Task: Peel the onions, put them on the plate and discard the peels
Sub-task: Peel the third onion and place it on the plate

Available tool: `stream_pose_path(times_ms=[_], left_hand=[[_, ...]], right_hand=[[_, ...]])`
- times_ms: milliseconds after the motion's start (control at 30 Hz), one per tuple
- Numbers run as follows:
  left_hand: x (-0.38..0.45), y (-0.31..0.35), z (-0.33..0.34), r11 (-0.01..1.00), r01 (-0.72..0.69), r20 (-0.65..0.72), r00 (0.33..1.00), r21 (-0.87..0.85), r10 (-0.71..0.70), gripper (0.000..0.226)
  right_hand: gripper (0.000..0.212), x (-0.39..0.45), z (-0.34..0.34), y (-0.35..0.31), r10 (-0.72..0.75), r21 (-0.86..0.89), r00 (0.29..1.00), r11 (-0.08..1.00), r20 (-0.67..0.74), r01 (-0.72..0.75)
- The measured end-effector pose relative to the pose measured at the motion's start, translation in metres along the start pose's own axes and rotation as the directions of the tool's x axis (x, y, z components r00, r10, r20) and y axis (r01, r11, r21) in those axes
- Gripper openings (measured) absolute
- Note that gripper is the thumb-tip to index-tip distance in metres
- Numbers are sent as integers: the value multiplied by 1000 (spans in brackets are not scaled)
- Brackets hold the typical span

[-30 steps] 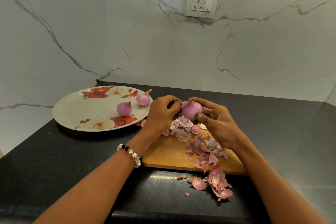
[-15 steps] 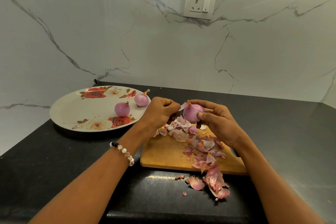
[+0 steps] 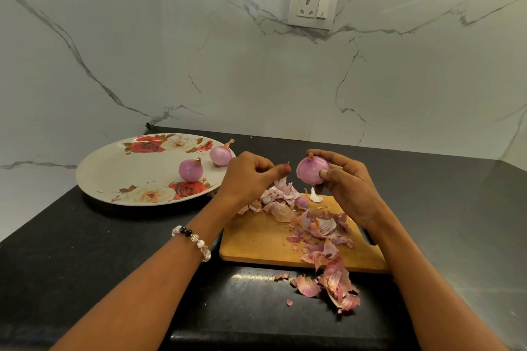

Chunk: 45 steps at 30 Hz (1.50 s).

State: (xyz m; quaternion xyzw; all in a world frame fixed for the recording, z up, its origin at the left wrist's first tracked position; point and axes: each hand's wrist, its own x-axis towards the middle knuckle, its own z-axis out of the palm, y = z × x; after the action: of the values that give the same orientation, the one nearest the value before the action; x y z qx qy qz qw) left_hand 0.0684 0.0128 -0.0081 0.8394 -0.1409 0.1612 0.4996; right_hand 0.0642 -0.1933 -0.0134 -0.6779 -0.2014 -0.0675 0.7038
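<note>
Right now the peeling step is in hand, on what looks like the third onion. The right hand [image 3: 346, 182] grasps the onion [image 3: 312, 170] with fingers and thumb curled round it, lifting it above the far edge of the wooden cutting board [image 3: 256, 242]. Its surface looks smooth and pale purple, with a small brown stub at the top, so I judge it nearly or fully peeled. The left hand [image 3: 251, 177] sits just to the left of the onion, apart from it, its fingertips pinched together on what seems to be a small scrap of peel [image 3: 286, 168]; the scrap is too small to be sure of.

Two peeled onions [image 3: 190, 170] [image 3: 220, 155] already lie on the right side of the floral plate [image 3: 114, 174], which stands to the left of the board on the dark counter [image 3: 71, 251]. A heap of peels [image 3: 313, 225] covers the right half of the board and spills over its near edge onto the counter.

The next move, as I judge it, calls for dropping the pinched scrap onto the heap, checking the onion for leftover skin, then carrying it left to the plate. Gathering the peels, including the strays on the counter, remains to be done.
</note>
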Motion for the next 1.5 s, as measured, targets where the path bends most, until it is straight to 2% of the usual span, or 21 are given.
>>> stream_pose_path(times_ms=[67,200,333,567,833,1067,1200,1400,1500], left_hand=[[0,-1,-1,1000,-8,24,1000,-22,9,22],[0,0,0,991,-24,82,996,-131,35,29],[-3,4,2,960,34,198,980,-278,23,31],[-5,5,-1,903,90,198,980,-421,-5,25],[-8,5,3,945,-23,94,994,-325,56,22],[-9,2,14,973,-4,-14,1000,-232,1,18],[-9,4,19,970,-5,-103,994,-245,-21,14],[-7,5,17,967,-5,-61,998,-254,-11,17],[-8,10,17,933,15,4,1000,-358,-14,17]], right_hand=[[38,0,0,-1,-8,28,1000,1000,1,8],[37,0,1,1,-10,37,1000,999,13,10],[40,1,1,3,7,77,996,997,84,-13],[39,1,3,2,10,161,989,986,150,-35],[39,0,3,-1,7,179,991,983,132,-30],[39,-1,7,-1,-5,141,991,990,132,-13],[28,-2,9,-2,-11,281,991,959,133,-27],[37,2,7,-3,50,330,998,942,49,-63],[32,3,5,-4,53,341,999,939,3,-51]])
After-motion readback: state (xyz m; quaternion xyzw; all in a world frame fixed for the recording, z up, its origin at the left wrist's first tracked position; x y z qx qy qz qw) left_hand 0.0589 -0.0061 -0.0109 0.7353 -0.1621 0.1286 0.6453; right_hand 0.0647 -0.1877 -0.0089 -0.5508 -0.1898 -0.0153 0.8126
